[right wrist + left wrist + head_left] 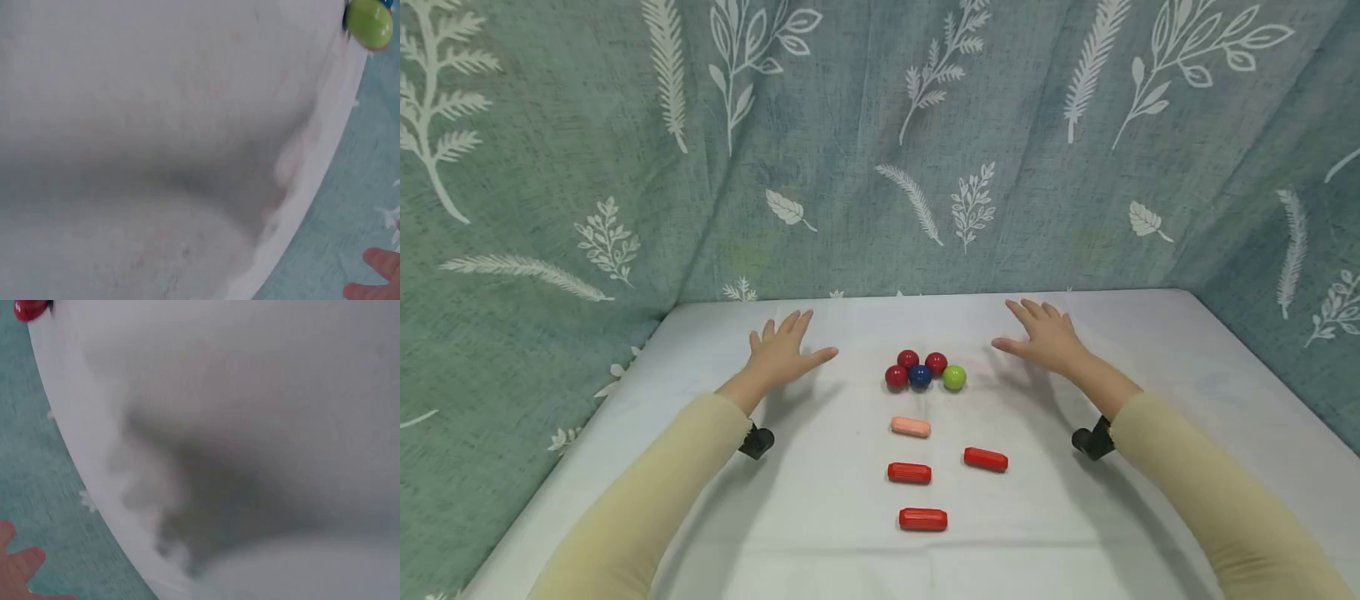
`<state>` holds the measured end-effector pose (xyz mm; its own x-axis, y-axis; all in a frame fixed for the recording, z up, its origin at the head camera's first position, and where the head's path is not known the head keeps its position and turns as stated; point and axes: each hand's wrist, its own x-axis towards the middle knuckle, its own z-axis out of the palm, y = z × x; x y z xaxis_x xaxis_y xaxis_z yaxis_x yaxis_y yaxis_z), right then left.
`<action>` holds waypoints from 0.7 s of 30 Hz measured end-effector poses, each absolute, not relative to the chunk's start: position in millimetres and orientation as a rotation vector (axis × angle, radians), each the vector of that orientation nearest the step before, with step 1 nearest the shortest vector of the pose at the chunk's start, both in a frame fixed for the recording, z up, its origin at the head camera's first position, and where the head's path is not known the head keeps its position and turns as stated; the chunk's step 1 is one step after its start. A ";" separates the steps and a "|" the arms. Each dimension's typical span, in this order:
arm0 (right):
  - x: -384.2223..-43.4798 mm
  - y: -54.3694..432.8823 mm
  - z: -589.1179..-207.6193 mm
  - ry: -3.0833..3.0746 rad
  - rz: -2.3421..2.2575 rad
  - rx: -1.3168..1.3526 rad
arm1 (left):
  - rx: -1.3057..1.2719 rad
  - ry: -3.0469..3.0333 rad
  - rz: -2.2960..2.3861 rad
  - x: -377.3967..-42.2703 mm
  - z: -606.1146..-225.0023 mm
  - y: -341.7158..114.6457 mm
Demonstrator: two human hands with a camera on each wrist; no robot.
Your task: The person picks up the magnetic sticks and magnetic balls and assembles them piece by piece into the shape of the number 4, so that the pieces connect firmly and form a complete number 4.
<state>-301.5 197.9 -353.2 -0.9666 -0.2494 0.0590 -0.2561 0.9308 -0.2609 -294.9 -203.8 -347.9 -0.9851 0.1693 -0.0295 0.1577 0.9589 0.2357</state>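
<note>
Three glossy dark-red balls [897, 377], a glossy navy-blue ball [920, 377] and a glossy lime-green ball [954, 377] cluster on white cloth [820, 517] between the left hand [777, 359] and right hand [1048, 340], both with fingers apart.

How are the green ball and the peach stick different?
The green ball is round, but the peach stick is long and thin. The green ball is shiny green; the peach stick is pale orange. The green ball sits beside other balls; the peach stick lies apart. Both rest on the white table, untouched.
</note>
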 end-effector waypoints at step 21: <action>-232.7 132.1 -350.8 -2.835 0.906 0.737 | 0.760 2.908 0.687 -232.9 -358.9 -131.7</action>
